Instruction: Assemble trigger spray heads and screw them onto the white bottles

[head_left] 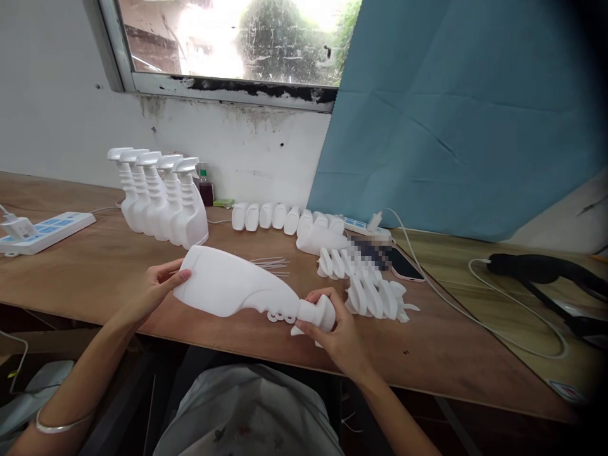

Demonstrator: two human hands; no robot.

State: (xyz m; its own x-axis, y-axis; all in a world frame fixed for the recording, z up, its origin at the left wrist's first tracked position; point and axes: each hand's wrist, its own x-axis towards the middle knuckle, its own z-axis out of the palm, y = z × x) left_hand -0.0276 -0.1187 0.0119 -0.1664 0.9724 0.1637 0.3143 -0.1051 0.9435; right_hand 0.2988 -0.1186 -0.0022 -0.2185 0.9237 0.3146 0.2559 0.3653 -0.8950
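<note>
A white plastic spray bottle (232, 282) lies sideways in the air above the front of the table, its base to the left and its neck to the right. My left hand (161, 286) grips the base end, with the thumb on the near face. At the neck, my right hand (341, 329) is closed around a white trigger sprayer head (325, 314); whether it is fully seated on the neck I cannot tell. Small white rings (281, 317) show just below the bottle's neck. Behind the bottle lie several thin white tubes (273, 263).
Several upright spray bottles (164, 199) stand at back left. White caps (266, 216) line the wall; another bottle (320, 239) lies beside them. Sprayer parts (375, 296) are piled right. Around them are power strips (61, 228), a phone (403, 263) and a cable (446, 303).
</note>
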